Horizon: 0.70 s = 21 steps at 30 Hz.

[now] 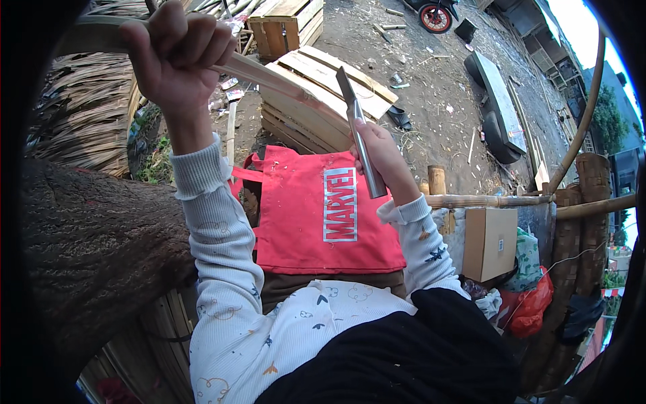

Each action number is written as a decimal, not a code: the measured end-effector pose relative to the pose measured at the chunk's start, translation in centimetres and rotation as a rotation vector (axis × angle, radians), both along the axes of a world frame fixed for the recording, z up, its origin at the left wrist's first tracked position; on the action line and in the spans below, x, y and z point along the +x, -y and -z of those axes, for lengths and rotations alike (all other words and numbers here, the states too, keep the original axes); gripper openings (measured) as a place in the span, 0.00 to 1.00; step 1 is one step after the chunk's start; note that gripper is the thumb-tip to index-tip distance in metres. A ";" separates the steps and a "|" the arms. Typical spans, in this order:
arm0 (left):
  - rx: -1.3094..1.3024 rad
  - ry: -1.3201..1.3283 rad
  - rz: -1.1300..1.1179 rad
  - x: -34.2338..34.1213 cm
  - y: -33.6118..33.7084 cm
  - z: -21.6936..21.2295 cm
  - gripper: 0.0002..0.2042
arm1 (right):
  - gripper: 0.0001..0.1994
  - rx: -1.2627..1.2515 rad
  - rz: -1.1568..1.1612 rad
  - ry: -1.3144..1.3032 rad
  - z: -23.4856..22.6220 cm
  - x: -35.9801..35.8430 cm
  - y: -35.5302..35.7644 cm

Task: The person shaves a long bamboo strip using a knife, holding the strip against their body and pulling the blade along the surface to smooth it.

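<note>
My left hand (176,64) is raised at the upper left, its fingers closed round a long pale strip of split bamboo (266,75). The strip runs out on both sides of the fist, its thinner end reaching right over a wooden crate. In my right hand (385,153) is a knife (352,101) with a dark blade tilted up and away and a shiny tubular metal handle. The blade stands just right of the strip's far end; whether they touch I cannot tell. A red cloth tote bag (289,215) with a pale printed panel lies spread over my lap, with small shavings on it.
Slatted wooden crates (293,124) stand in front of me. A thick tree trunk (108,229) is close on my left, beside bundled dry leaves (87,108). To the right are a bamboo rail (484,200), a cardboard box (490,242) and plastic bags (535,303).
</note>
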State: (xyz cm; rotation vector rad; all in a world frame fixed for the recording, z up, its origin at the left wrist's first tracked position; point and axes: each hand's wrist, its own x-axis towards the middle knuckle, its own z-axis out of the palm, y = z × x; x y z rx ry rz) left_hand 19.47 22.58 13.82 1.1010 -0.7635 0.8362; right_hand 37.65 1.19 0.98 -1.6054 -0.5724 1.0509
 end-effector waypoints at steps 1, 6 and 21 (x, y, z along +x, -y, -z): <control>-0.006 0.001 0.037 0.1 0.2 0.0 0.23 | 0.20 0.075 0.040 0.034 -1.6 -0.4 0.2; 0.144 0.035 0.267 0.4 0.4 -0.4 0.23 | 0.17 0.622 0.246 0.163 -1.7 -4.0 -1.0; 0.048 0.046 0.025 0.1 0.4 -0.2 0.25 | 0.17 0.430 0.217 0.206 -2.5 -3.6 -0.4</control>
